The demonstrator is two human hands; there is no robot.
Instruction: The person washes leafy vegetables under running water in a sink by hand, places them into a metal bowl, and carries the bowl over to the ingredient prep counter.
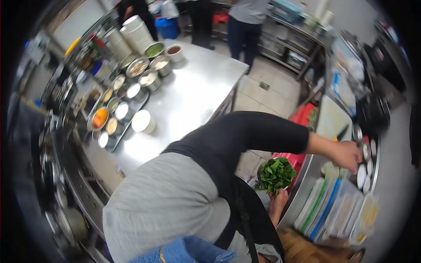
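Observation:
My left hand [348,155] reaches across the counter at the right, its fingers curled together and pointing down. It is close to several small round white-topped containers [362,176]; whatever its fingertips may hold is hidden. Lower down, beside the counter's edge, my right hand [278,204] grips a bowl heaped with green leaves [277,174]. The leaves cover most of the bowl. A knife [342,133] with an orange handle lies on a pale cutting board [332,117] near my left hand.
Lidded plastic boxes [335,206] stand in a row on the counter. Something red [302,120] lies along its near side. On the steel table [193,83] are metal bowls, a white tub [143,122] and stacked containers [137,35]. A person [249,22] stands beyond it.

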